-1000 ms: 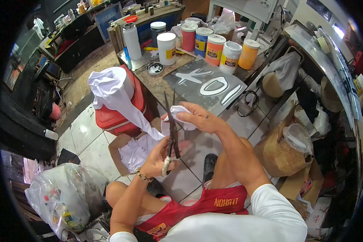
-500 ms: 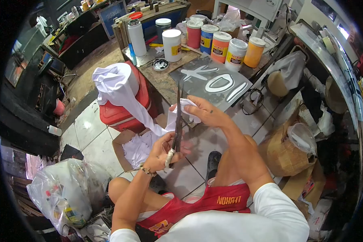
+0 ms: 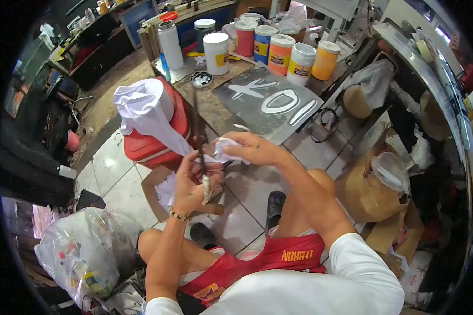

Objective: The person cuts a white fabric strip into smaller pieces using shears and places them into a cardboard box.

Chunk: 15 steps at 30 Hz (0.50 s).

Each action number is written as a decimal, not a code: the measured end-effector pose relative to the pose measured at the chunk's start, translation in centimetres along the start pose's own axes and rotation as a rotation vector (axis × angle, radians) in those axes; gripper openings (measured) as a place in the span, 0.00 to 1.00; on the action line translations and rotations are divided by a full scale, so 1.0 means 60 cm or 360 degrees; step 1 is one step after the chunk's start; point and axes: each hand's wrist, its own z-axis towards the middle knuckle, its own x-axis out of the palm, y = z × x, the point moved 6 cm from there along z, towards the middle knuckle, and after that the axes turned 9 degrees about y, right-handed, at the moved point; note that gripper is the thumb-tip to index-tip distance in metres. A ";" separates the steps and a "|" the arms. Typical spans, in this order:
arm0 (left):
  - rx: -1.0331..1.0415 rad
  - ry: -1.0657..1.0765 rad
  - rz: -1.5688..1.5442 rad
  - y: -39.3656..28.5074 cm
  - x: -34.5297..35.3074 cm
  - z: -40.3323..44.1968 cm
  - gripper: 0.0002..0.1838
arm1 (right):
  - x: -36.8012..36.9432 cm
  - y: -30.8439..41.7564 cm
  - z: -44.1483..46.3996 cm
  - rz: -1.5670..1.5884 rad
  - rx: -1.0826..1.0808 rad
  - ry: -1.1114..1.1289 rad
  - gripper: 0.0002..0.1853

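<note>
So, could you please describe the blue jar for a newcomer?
Look at the worktable past the red cooler. Along its far side, the blue jar stands between the red jar and the orange jar; it alone has a blue body.

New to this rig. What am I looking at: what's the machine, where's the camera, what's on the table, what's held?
There's no machine: a seated person works bare-handed. The view is from one camera worn on their head, looking forward and down, so their arms reach up from the bottom edge.

The left hand holds dark metal scissors with a pale wrapped handle; the blades are blurred. The right hand grips a bunch of white cloth.

A large roll of white fabric sits on a red box, with a strip trailing towards the hands. Below is an open cardboard box with white scraps.

The low wooden table bears lidded plastic jars in several colours and a dark grey sheet with white painted shapes.
</note>
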 end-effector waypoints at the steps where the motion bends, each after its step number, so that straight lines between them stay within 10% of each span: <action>1: 0.0076 -0.0083 0.0077 -0.011 0.000 -0.001 0.36 | 0.009 0.006 0.000 0.0018 -0.0044 -0.0024 0.19; 8: 0.0273 -0.0317 0.0169 -0.014 -0.040 0.002 0.34 | 0.096 -0.010 0.029 0.0887 -0.0025 0.0143 0.19; 15: -0.0019 -0.0330 0.0068 -0.016 -0.071 -0.001 0.31 | 0.097 -0.003 0.033 0.0475 -0.0215 -0.0123 0.15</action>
